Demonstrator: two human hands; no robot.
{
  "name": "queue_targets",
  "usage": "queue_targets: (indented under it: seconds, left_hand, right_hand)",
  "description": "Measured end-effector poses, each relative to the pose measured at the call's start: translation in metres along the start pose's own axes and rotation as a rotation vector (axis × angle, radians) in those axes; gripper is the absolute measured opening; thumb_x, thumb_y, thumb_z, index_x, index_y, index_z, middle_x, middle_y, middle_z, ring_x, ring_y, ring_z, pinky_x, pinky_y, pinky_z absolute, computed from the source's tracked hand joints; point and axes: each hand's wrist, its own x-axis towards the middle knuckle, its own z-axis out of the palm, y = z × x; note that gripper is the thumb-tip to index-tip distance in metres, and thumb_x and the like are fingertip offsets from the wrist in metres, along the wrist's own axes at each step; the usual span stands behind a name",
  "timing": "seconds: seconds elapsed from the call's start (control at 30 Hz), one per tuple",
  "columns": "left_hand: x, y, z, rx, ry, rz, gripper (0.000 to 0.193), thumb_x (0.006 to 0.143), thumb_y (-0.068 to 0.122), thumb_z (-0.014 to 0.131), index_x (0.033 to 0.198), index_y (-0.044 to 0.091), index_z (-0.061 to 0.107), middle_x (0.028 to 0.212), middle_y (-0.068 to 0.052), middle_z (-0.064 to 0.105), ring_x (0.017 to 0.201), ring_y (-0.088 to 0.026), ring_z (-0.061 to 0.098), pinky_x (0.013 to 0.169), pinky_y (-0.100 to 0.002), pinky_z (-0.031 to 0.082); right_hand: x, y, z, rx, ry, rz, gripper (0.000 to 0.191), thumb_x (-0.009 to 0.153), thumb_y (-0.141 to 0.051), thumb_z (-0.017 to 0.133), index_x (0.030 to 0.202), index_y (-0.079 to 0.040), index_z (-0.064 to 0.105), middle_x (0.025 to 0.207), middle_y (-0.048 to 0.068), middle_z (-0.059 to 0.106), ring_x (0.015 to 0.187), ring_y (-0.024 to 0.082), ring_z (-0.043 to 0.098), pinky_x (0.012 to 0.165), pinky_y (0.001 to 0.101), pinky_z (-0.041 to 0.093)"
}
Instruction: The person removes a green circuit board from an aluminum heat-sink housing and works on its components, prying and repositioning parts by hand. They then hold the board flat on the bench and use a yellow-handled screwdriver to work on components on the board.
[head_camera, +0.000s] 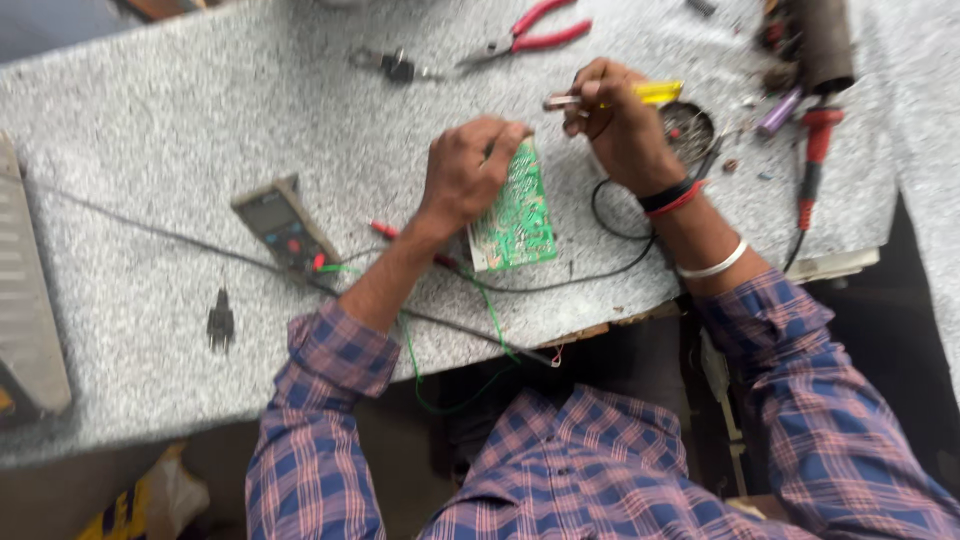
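Speckled grey stone worktop (150, 120) carries, from the left, a small black plug (220, 322) and a multimeter (285, 225). Further right, the left hand (465, 175) pinches the far edge of a green circuit board (515, 212) tilted on the slab. Just right, the right hand (620, 125) grips a yellow-handled screwdriver (615, 97). Red pliers (530, 35) lie beyond.

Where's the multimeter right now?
In the head view, the multimeter lies on the speckled worktop, left of the left hand holding the green circuit board.
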Motion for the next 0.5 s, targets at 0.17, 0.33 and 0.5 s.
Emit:
queue_targets:
  seconds: [0.17, 0.33, 0.5]
  left_hand:
    - [0.019, -0.036, -0.011, -0.256, -0.042, 0.117, 0.025, 0.099, 0.025, 0.066, 0.099, 0.005, 0.08, 0.084, -0.008, 0.078, 0.071, -0.018, 0.071, 0.062, -0.033, 0.053]
    - [0.035, -0.053, -0.004, -0.375, 0.007, 0.066, 0.037, 0.105, 0.025, 0.057, 0.095, 0.0, 0.081, 0.073, -0.01, 0.072, 0.068, -0.015, 0.066, 0.064, -0.033, 0.05]
    - [0.048, -0.063, 0.0, -0.555, 0.036, 0.124, 0.052, 0.11, 0.028, 0.042, 0.093, -0.005, 0.079, 0.083, -0.011, 0.078, 0.076, -0.016, 0.075, 0.075, -0.031, 0.061]
  right_hand:
    - [0.006, 0.01, -0.01, -0.102, -0.038, 0.126, 0.007, 0.108, -0.006, 0.06, 0.112, -0.001, 0.062, 0.105, 0.011, 0.07, 0.11, 0.025, 0.075, 0.077, 0.0276, 0.061]
    - [0.02, 0.02, -0.023, -0.14, -0.089, 0.096, 0.007, 0.108, 0.001, 0.054, 0.106, 0.002, 0.061, 0.102, 0.015, 0.069, 0.103, 0.026, 0.075, 0.082, 0.0303, 0.064]
    - [0.033, 0.027, -0.035, -0.081, -0.112, 0.102, 0.014, 0.103, 0.007, 0.048, 0.1, 0.003, 0.06, 0.095, 0.014, 0.066, 0.108, 0.03, 0.076, 0.088, 0.0359, 0.066]
